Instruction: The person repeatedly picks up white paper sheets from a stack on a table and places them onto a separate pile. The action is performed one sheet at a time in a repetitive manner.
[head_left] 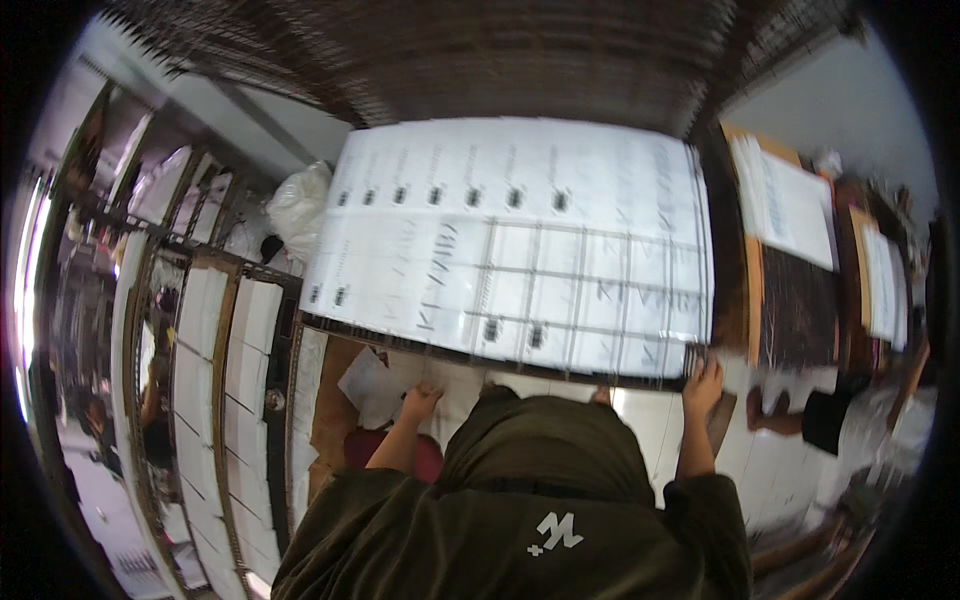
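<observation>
In front of me lies a broad layer of white printed sheets (400, 240) on a dark-edged table (440, 352). Rows of small dark marks and faint lettering cover the sheets, and thin dark grid lines cross their right part. My right hand (703, 385) is at the table's near right corner, its fingers curled on the edge. A brown flat piece (720, 420) shows just beside that hand. Below the near edge, left of my body, my left hand (423, 400) is raised with fingers loosely apart and nothing visible in it. The picture is slightly blurred.
To my left stand racks holding stacked white panels (200, 370). A white plastic bag (298, 205) sits by the table's far left corner. At right are more white sheets (785, 200) on a dark stand. Another person (870, 420) is at the right. A red seat (425, 457) is near my left arm.
</observation>
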